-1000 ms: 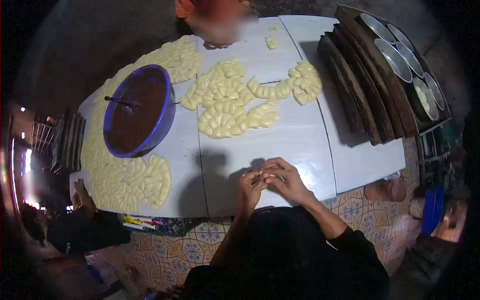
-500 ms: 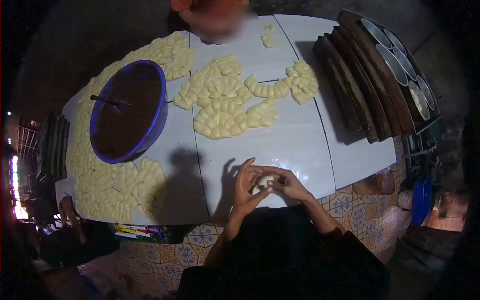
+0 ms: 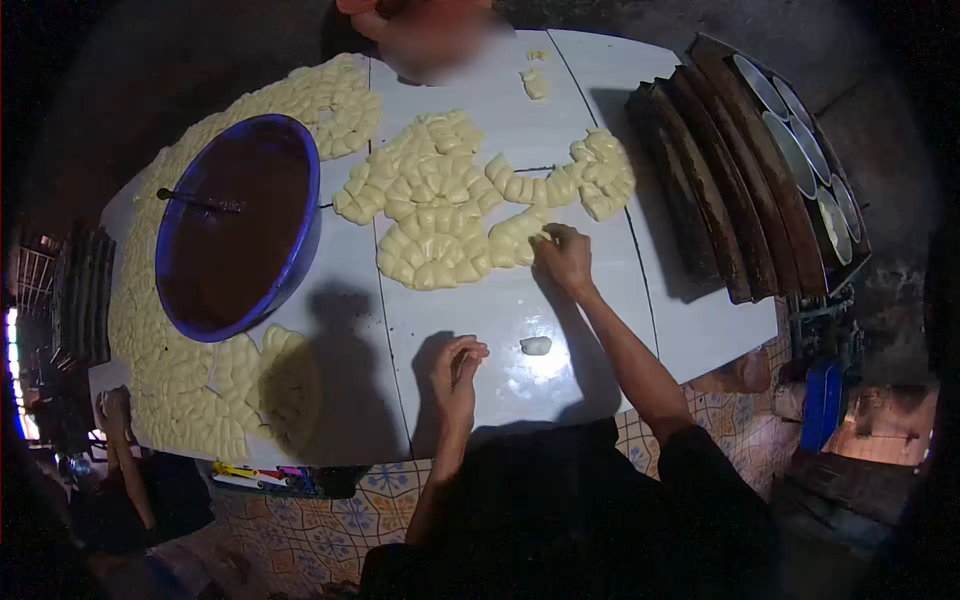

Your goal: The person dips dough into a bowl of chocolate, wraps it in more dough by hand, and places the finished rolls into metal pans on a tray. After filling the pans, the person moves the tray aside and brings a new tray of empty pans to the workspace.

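Observation:
At the near edge of a cluster of pale dough pieces (image 3: 437,245), my right hand (image 3: 566,259) reaches forward with its fingertips closed on a dough piece (image 3: 541,240). My left hand (image 3: 457,378) hovers near the table's front edge, fingers loosely bent and apart, holding nothing. To its right, a single small lump of dough (image 3: 536,346) lies alone on the white table (image 3: 470,320), touched by neither hand.
A blue basin (image 3: 310,215) of dark brown filling with a spoon stands at left. More dough pieces (image 3: 190,370) surround it. Stacked dark trays (image 3: 690,190) and metal tins (image 3: 790,150) sit at right. A person (image 3: 440,40) is across the table; another person's hand (image 3: 115,412) rests at far left.
My hands have parted. The small dough lump they held now lies on the table. My right hand has moved forward to the dough cluster; my left has drawn back slightly left.

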`<state>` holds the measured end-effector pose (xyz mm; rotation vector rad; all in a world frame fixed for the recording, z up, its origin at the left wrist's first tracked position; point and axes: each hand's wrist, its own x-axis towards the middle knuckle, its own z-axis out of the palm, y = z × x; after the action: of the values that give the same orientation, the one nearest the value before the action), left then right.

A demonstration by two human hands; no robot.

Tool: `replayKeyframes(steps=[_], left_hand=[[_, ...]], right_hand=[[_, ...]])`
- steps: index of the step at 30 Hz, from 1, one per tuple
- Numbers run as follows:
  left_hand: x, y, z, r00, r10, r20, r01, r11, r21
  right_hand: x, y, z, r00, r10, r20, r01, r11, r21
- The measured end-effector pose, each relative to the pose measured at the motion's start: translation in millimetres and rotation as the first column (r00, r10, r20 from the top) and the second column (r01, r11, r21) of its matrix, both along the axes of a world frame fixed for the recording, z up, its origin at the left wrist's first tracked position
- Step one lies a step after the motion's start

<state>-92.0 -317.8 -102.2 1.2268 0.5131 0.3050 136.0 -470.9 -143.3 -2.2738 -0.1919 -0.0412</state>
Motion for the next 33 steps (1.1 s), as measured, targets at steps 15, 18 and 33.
replayKeyframes(steps=[15,18,33], left_hand=[[17,-62,35,0.933,-0.355,0.066,0.275,0.816,0.509],[7,-42,32,0.918,-0.389,0.082,0.273,0.767,0.581],[-13,-54,45,0.956,0.102,0.275,0.039,0.884,-0.465]], right_hand=[[-170,-24,124,0.971,0.238,0.008,-0.167,0.656,0.736],[-172,-54,142,0.964,-0.025,0.263,-0.157,0.747,0.646],[-188,14,98,0.915,0.400,-0.055,-0.353,0.858,0.373]])
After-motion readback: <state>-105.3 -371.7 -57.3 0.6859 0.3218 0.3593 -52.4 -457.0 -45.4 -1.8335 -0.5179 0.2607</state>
